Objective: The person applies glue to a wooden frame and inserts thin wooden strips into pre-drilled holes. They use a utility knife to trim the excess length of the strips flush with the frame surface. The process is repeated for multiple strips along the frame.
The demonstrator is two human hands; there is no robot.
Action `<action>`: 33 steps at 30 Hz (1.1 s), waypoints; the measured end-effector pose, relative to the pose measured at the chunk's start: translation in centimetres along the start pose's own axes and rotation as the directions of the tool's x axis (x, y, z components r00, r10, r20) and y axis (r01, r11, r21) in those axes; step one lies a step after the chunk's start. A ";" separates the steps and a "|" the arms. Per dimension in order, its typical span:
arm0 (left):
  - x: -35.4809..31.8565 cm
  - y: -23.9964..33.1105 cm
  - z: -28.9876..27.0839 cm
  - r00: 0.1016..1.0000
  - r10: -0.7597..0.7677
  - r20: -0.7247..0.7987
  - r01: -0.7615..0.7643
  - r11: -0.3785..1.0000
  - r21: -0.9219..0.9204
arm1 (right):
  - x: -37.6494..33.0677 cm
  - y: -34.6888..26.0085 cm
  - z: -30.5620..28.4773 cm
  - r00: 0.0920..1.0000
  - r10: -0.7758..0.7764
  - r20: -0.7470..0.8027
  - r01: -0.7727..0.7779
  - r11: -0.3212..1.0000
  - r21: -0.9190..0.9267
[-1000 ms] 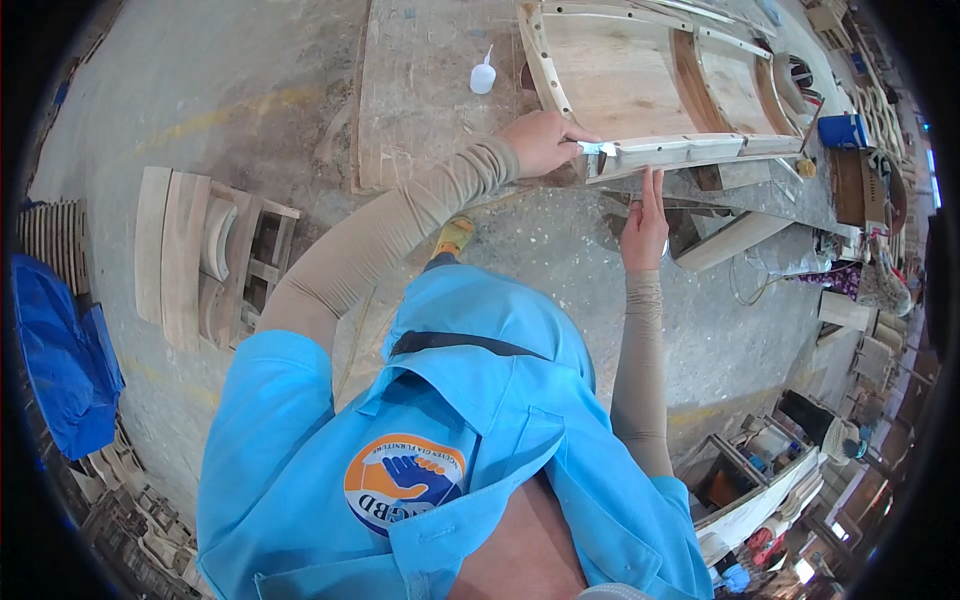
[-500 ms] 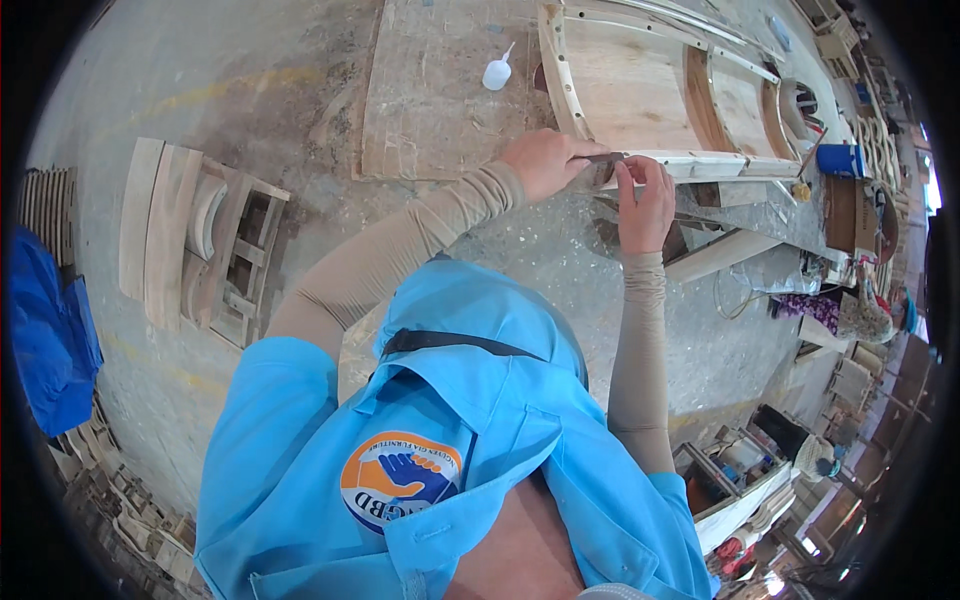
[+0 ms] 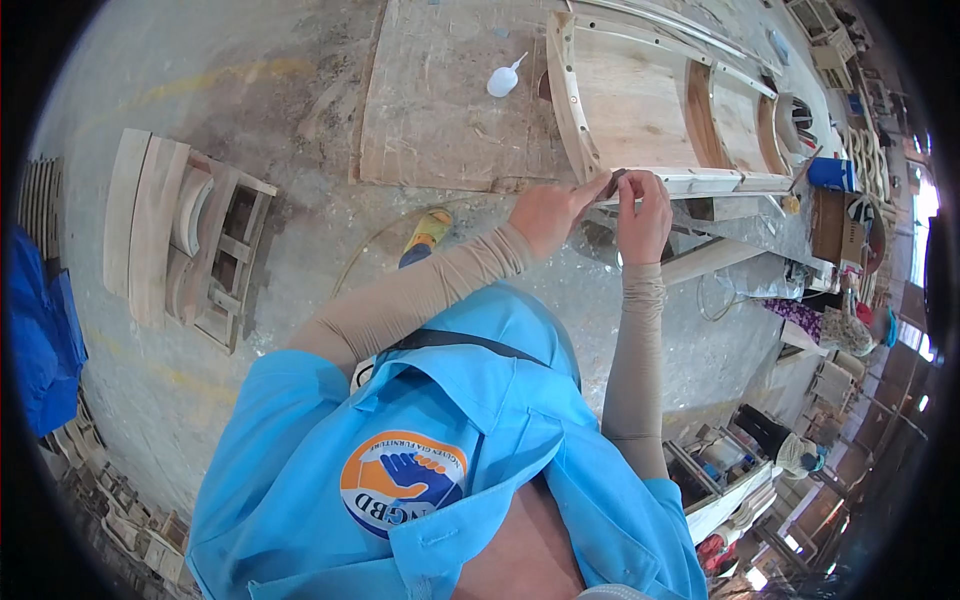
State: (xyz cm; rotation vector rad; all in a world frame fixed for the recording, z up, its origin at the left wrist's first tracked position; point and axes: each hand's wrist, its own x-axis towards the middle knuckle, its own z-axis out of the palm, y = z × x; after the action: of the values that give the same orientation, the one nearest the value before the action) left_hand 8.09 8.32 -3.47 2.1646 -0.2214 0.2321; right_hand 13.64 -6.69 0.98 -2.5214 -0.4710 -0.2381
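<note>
A curved wooden furniture frame (image 3: 640, 100) lies in front of me on the workbench. Both of my hands meet at its near rail (image 3: 700, 183). My left hand (image 3: 550, 212) reaches in from the left with its fingertips pinched at the rail's edge. My right hand (image 3: 645, 215) comes up from below, thumb and fingers pinched on a small dark piece (image 3: 616, 182). The two hands' fingertips touch around that piece. Long beige sleeves cover both forearms.
A white squeeze bottle (image 3: 503, 78) lies on a plywood sheet (image 3: 440, 110) left of the frame. Stacked curved wooden parts (image 3: 180, 240) sit on the floor at left, beside a blue cloth (image 3: 40, 330). A yellow-green tool (image 3: 428, 232) lies below the sheet. A blue can (image 3: 830, 172) stands right.
My right hand rose from below the rail to meet my left hand at the frame's edge. The thin blue-tipped tool seen in the left hand earlier no longer shows.
</note>
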 end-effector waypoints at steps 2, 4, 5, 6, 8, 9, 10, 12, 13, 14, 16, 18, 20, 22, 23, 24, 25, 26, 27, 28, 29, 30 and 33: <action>0.2 0.0 -0.6 0.998 0.011 0.054 -0.013 1.000 0.023 | 0.1 0.1 0.1 1.000 -0.019 0.009 0.019 1.000 -0.004; 1.2 -0.1 -1.6 0.988 0.010 0.153 -0.023 0.996 0.084 | 0.2 0.1 -0.1 1.000 -0.025 0.019 0.026 1.000 -0.014; 1.8 -0.6 -1.9 0.983 0.039 0.181 -0.055 0.995 0.084 | 0.2 0.1 -0.1 1.000 -0.021 0.023 0.022 1.000 -0.015; 2.7 -1.2 -2.2 0.975 0.069 0.210 -0.088 0.993 0.082 | 0.2 0.1 -0.2 1.000 -0.018 0.026 0.018 1.000 -0.016; 3.1 -1.4 -2.5 0.968 0.088 0.233 -0.109 0.991 0.082 | 0.3 0.2 -0.1 0.999 -0.022 0.025 0.022 1.000 -0.014; 2.8 -1.1 -2.6 0.970 0.078 0.230 -0.098 0.992 0.079 | 0.3 0.3 -0.1 0.999 -0.028 0.023 0.028 1.000 -0.014; 2.5 -0.8 -2.6 0.971 0.072 0.228 -0.090 0.993 0.070 | 0.2 0.3 -0.1 0.999 -0.029 0.019 0.030 0.999 -0.021; 1.6 -1.0 -1.4 0.986 0.062 0.155 -0.072 0.996 0.059 | 0.2 0.1 -0.2 0.999 -0.022 0.024 0.022 0.999 -0.028; 1.3 -1.0 -1.1 0.992 0.055 0.116 -0.062 0.997 0.056 | 0.3 0.0 -0.2 0.999 -0.021 0.026 0.022 0.999 -0.030; 1.0 -1.0 -0.9 0.991 0.044 0.123 -0.052 0.996 0.066 | 0.3 0.0 -0.2 0.999 -0.023 0.030 0.024 0.999 -0.038; 0.5 -0.7 -0.7 0.990 0.024 0.136 -0.036 0.995 0.089 | 0.2 0.1 -0.2 0.999 -0.029 0.036 0.031 0.998 -0.054; 0.5 -0.6 -0.9 0.989 0.015 0.147 -0.029 0.995 0.100 | 0.1 0.2 -0.1 0.999 -0.029 0.033 0.030 0.999 -0.038; 0.8 -0.6 -1.0 0.987 0.019 0.159 -0.033 0.996 0.085 | 0.0 0.2 -0.2 0.999 -0.028 0.027 0.029 0.999 -0.039; 1.8 -0.9 -1.2 0.985 0.039 0.168 -0.048 0.998 0.050 | 0.3 0.1 -0.3 0.999 -0.034 0.017 0.035 0.998 -0.054; 2.0 -0.9 -1.4 0.980 0.038 0.193 -0.045 0.998 0.032 | 0.3 0.2 -0.3 0.999 -0.042 0.021 0.044 0.998 -0.053; 1.9 -0.9 -1.7 0.975 0.039 0.218 -0.044 0.999 0.015 | -0.4 0.4 -0.1 0.998 -0.052 0.025 0.053 0.997 -0.053; 2.6 -1.1 -2.2 0.971 0.054 0.233 -0.057 0.998 0.004 | -0.2 0.7 0.1 0.997 -0.072 0.012 0.073 0.996 -0.055; 2.7 -1.5 -2.1 0.972 0.072 0.225 -0.071 0.997 -0.013 | -0.2 1.0 0.4 0.996 -0.085 -0.003 0.085 0.995 -0.047; 2.2 -1.7 -1.7 0.972 0.094 0.214 -0.090 0.996 -0.027 | -0.2 1.1 0.7 0.995 -0.102 -0.023 0.101 0.994 -0.041; 1.9 -1.6 -1.5 0.984 0.098 0.147 -0.089 0.994 -0.066 | -0.2 0.8 0.7 0.996 -0.076 -0.040 0.073 0.996 -0.051; 1.3 -1.6 -1.1 0.991 0.104 0.080 -0.096 0.990 -0.102 | -0.2 0.7 0.8 0.997 -0.070 -0.042 0.067 0.995 -0.068; 0.7 -1.9 -0.1 0.993 0.103 0.055 -0.096 0.988 -0.119 | -0.5 0.8 0.8 0.997 -0.047 -0.063 0.042 0.995 -0.086; 0.2 -2.2 0.7 0.990 0.097 0.100 -0.092 0.994 -0.051 | -0.6 0.4 0.1 1.000 0.024 -0.011 -0.025 0.996 -0.081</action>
State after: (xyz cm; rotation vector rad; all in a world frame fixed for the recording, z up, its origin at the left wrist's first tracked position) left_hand 8.94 9.00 -5.54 2.1241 -0.3845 0.1680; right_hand 13.25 -7.15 0.56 -2.6026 -0.4336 -0.2658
